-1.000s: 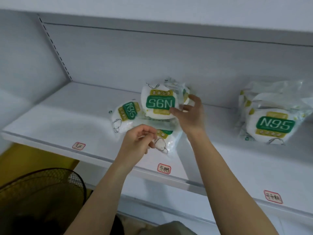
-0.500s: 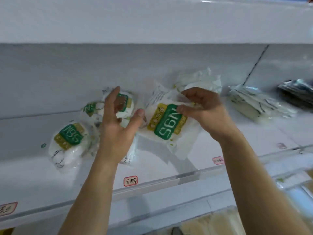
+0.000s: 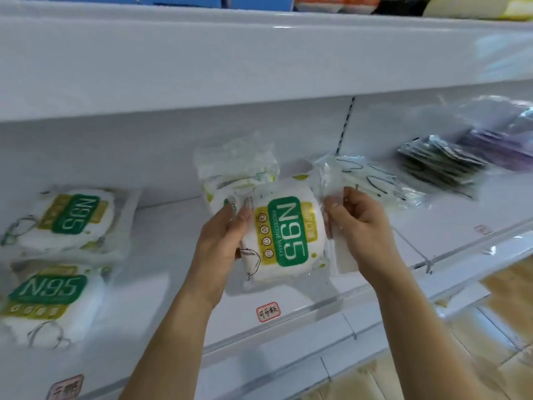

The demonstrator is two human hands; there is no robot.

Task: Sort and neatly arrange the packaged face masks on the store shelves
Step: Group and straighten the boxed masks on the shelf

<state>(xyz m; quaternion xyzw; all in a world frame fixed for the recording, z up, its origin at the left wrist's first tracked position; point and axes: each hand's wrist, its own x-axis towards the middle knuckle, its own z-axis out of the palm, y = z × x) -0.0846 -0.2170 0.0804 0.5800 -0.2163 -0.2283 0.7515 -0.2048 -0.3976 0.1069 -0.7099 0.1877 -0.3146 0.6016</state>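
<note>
Head view: N95 mask pack (image 3: 284, 236) held up over the middle shelf (image 3: 291, 310), label turned on its side. Left hand (image 3: 220, 241) gripping its left edge, fingers curled round the plastic. Right hand (image 3: 359, 226) pinching the clear flap at its right edge, fingers bent and clamped on it. Behind, touching the back panel, a rumpled stack of N95 packs (image 3: 236, 168).

Step in hand, by the look of it: squaring one pack before placing it. Next move probably calls for turning the label level and setting it on that rear stack, or beside it.

Further left, two N95 packs lying flat (image 3: 69, 220) (image 3: 49, 298). To the right, clear-wrapped masks (image 3: 372, 180), then dark packets (image 3: 441, 163). White metal shelving, red-framed price tag (image 3: 268, 311) on the front rail, wood-look floor (image 3: 507, 287) below.
</note>
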